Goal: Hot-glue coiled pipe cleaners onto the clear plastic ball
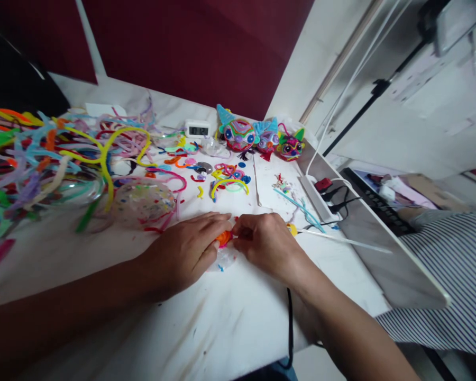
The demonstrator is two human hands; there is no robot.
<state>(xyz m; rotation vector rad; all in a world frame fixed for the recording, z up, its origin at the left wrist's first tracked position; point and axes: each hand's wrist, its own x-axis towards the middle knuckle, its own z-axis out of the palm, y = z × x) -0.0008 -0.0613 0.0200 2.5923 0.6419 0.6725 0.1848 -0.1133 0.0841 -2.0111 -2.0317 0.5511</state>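
Under my left hand (188,251) is a small orange coil (223,238), apparently wound pipe cleaner, held between thumb and fingers. A pink pipe cleaner (225,245) edges the coil, and the pinched fingers of my right hand (264,241) meet its right side. Much of both pieces is hidden by my fingers. Below them lies a clear plastic piece (224,260) with colored bits on it. Left of my hands is a clear plastic dome (143,203) speckled with scraps.
A big tangle of pipe cleaners (43,159) covers the left side. Several decorated animal heads (239,135) stand at the back beside a digital clock (197,129). A power strip (319,198) with cables lies along the right partition (365,233). A person's striped sleeve (452,275) is beyond it.
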